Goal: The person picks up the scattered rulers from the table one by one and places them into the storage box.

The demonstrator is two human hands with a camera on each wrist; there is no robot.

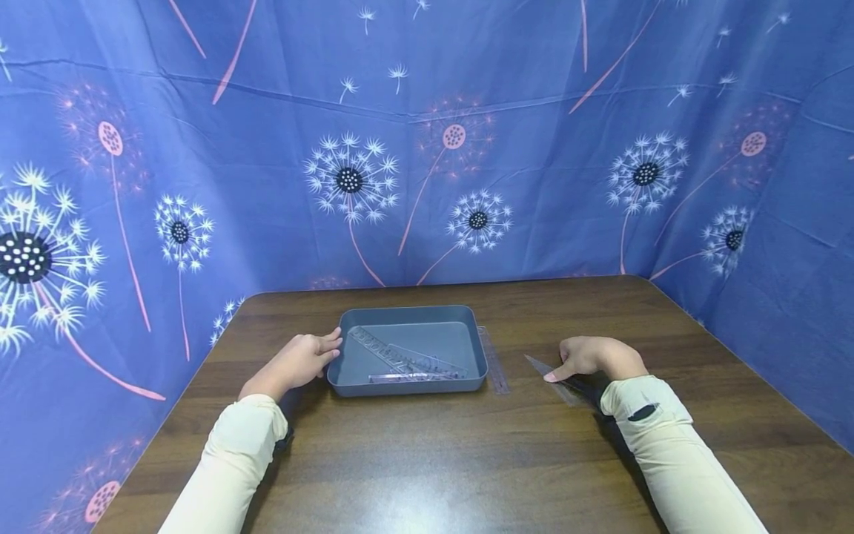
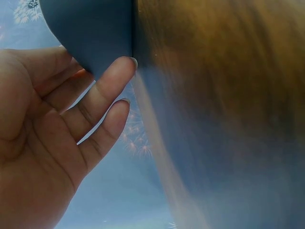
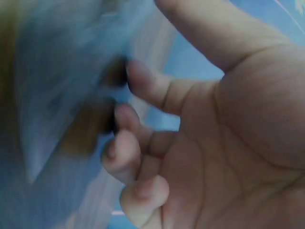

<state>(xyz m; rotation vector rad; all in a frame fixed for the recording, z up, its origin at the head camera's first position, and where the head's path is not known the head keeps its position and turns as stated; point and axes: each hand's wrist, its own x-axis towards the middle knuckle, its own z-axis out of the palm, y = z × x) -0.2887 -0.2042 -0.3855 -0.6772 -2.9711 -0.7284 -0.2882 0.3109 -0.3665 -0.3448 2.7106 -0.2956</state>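
My left hand (image 1: 303, 361) is at the left end of a blue-grey tray (image 1: 407, 389), its fingertips at the wall. In the left wrist view, two fingers (image 2: 107, 86) stretch along the tray's corner (image 2: 95, 33) and the other fingertips are hidden behind it. On the table to the right, my right hand (image 1: 594, 357) holds a clear set square (image 1: 568, 394) with the thumb over it. The right wrist view shows its curled fingers (image 3: 126, 148) beside the blurred clear plastic.
Inside the tray lie several clear drawing tools, among them a lettering stencil (image 1: 376, 347) and a straight piece (image 1: 414, 377) along the near wall. A clear ruler (image 1: 495, 365) lies on the wooden table (image 1: 373, 460) against the tray's right side. Patterned blue cloth (image 1: 414, 245) hangs behind.
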